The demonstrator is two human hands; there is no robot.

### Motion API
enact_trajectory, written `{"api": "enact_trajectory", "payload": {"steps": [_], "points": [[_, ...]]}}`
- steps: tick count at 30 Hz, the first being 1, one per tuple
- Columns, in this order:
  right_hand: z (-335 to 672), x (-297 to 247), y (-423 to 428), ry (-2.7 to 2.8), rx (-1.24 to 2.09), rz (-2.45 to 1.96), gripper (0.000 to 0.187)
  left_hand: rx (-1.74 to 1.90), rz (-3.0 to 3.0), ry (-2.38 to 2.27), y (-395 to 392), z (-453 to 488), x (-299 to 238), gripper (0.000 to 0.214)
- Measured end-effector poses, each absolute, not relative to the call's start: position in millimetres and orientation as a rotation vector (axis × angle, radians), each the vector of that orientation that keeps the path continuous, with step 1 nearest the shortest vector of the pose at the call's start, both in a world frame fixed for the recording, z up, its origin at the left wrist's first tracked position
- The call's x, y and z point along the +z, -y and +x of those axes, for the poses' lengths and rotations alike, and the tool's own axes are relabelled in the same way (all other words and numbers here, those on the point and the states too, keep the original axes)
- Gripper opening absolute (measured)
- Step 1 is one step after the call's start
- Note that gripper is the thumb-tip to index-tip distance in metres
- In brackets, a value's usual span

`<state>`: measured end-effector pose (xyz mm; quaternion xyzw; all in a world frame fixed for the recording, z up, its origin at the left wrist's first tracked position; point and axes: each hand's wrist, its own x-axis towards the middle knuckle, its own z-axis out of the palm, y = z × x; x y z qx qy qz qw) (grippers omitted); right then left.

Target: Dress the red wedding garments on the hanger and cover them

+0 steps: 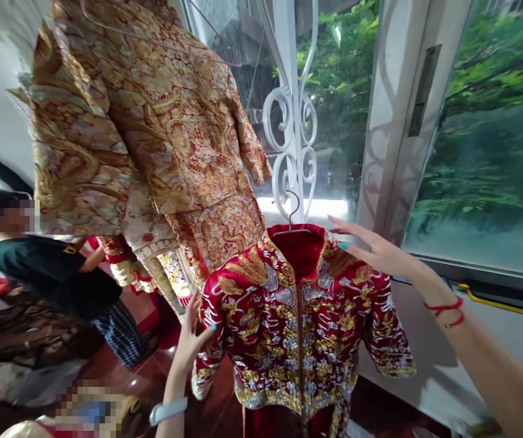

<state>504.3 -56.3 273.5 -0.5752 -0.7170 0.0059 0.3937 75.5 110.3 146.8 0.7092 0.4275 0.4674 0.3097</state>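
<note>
I can't read a word anywhere. A narrow metal plate (424, 85) on the window pillar bears a small dark label, too small to make out. The red embroidered jacket (298, 322) shows patterns only, no lettering.

Carrier 1: white scrolled window grille (291, 140). The metal hook of a hanger (292, 207) sat just in front of its lower scroll; whether it caught on the scroll could not be told. A red embroidered jacket (300, 328) hung from that hanger, front outward, collar upright.
Carrier 2: thin wire hanger (174, 44) at top, bearing a gold brocade jacket (151, 121), hanging tilted.
Carrier 3: glossy dark-red floor (124, 377). Heaped dark fabric (24, 340) lay on it at left.
</note>
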Motion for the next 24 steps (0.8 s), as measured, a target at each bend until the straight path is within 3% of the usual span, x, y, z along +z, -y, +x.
{"api": "enact_trajectory", "payload": {"steps": [3, 6, 11, 18, 24], "points": [[467.5, 284.3, 44.9, 1.776, -0.161, -1.497, 0.061, 1.059, 1.853, -1.186, -110.9, 73.9, 129.2, 0.059], [448.2, 279.7, 23.2, 1.69, -0.336, -1.672, 0.051, 0.997, 1.933, -1.253, -123.0, 64.4, 133.7, 0.046], [465.7, 279.1, 9.9, 1.881, -0.249, -1.687, 0.062, 0.948, 1.972, -1.289, -144.1, 41.1, 149.0, 0.041], [472.1, 294.1, 18.4, 1.945, -0.123, -1.57, 0.063, 1.069, 1.947, -1.237, -143.6, 77.8, 115.2, 0.047], [455.9, 285.4, 30.8, 1.829, -0.17, -1.505, 0.056, 1.38, 2.116, -0.987, -109.0, 117.1, 177.8, 0.062]]}}
